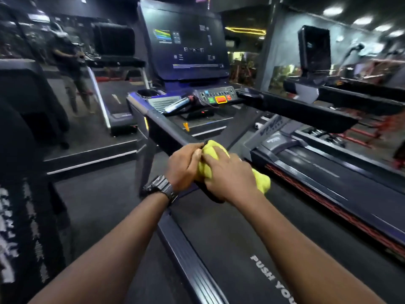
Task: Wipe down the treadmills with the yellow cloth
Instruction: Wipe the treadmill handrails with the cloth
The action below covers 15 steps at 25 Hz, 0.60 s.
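Note:
I stand at the back of a dark treadmill with a large console screen (188, 42). Its left handrail (166, 130) runs from the console towards me. A bunched yellow cloth (213, 150) is wrapped over the near end of that handrail. My left hand (184, 167), with a black watch on the wrist, grips one side of the cloth. My right hand (228, 178) is curled over the other side, and more cloth (263, 182) sticks out past it. The rail's end is hidden under the hands and cloth.
The running belt (230, 238) with white lettering lies below my arms. The right handrail (306, 110) crosses at mid height. A second treadmill (328, 167) stands to the right, and another (116, 88) to the left. A mirror at the left shows a standing person (72, 69).

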Each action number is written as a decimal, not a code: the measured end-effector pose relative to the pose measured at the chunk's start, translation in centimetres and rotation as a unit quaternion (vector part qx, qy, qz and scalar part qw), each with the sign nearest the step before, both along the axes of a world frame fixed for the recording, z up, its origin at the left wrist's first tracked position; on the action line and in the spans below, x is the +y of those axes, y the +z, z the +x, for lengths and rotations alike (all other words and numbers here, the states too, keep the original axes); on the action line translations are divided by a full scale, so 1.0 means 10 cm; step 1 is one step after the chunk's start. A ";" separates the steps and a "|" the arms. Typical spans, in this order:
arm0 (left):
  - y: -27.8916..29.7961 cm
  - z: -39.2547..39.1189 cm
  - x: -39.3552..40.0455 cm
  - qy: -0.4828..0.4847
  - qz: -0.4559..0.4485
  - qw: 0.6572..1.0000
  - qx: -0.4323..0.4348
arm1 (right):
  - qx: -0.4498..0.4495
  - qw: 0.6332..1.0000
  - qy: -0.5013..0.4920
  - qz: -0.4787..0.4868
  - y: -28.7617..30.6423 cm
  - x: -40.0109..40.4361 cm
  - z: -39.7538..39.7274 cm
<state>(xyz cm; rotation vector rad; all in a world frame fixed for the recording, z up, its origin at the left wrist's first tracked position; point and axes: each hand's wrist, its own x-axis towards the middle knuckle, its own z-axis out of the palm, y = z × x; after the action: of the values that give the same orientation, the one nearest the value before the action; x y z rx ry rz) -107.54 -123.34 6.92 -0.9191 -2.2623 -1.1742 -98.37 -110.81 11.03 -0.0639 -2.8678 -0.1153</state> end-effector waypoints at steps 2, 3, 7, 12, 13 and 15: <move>-0.02 -0.08 -0.06 -0.021 0.010 1.000 0.013 | -0.018 1.000 -0.016 0.006 0.07 -0.08 -0.11; -0.03 -0.13 -0.11 -0.039 0.004 0.999 0.027 | -0.003 1.000 -0.020 0.022 0.02 -0.06 0.01; -0.14 -0.26 -0.21 -0.093 -0.018 0.992 0.088 | 0.077 0.993 -0.053 0.067 -0.26 -0.01 0.64; -0.18 -0.46 -0.21 -0.130 -0.009 0.984 0.119 | 0.059 0.990 -0.128 0.029 -0.07 -0.19 -0.01; -0.16 -0.50 -0.22 -0.139 -0.008 0.981 0.133 | 0.077 0.990 -0.109 0.040 -0.14 -0.15 0.14; -0.13 -0.55 -0.26 -0.154 -0.007 0.972 0.176 | 0.121 0.987 -0.091 0.045 -0.33 -0.10 0.61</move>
<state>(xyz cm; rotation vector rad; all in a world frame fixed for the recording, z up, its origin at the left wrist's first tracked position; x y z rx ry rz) -113.01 -125.99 5.62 -1.4016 -1.8917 -1.0171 -92.27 -111.78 7.75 -0.2999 -2.6049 -0.2548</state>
